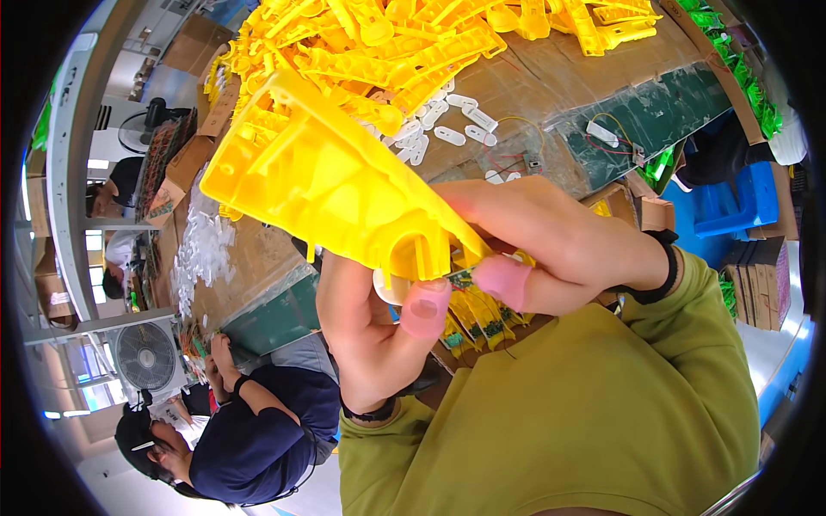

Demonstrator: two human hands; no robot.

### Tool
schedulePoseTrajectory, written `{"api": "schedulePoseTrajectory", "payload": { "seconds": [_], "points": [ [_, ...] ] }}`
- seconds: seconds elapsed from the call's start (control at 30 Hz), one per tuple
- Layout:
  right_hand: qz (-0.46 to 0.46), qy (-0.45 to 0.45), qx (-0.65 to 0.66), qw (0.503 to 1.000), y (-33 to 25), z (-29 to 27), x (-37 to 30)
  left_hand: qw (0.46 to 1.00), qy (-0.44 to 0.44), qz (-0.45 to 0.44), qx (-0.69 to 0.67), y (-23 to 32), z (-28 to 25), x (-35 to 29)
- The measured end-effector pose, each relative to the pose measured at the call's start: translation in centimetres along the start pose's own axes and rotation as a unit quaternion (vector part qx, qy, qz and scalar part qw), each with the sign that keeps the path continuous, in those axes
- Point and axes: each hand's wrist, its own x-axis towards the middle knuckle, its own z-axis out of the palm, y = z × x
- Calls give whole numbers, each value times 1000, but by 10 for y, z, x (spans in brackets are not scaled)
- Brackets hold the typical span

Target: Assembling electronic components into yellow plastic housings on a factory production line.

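Observation:
Close in front of me, a yellow plastic housing (318,176), ribbed inside and with a rounded cutout, is tilted up between both hands. My left hand (366,335) is closed on its near left end, thumb under the cutout. My right hand (551,241) grips its near right corner between thumb and fingers. Both thumbs wear pink finger covers. Between the thumb tips, a small green piece (462,278) shows at the housing's edge; its kind is unclear. Part of a white round piece (389,288) shows behind the left thumb. The fingers behind the housing are hidden.
A heap of yellow plastic parts (413,52) covers the far bench. White oval pieces (449,135) lie before it, clear pieces (202,249) at left. Yellow parts with green boards (482,314) sit below my hands. A co-worker (258,430) works at left; a blue stool (744,202) stands right.

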Motion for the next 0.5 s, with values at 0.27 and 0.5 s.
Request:
{"api": "schedulePoseTrajectory", "payload": {
  "seconds": [0.27,0.5],
  "points": [
    [102,53,101,988,-1,4,-5,999,-29,-4,-29,-8,-4,8],
    [149,168,143,964,11,11,-10,980,67,147,114,-16,17,5]
  ]
}}
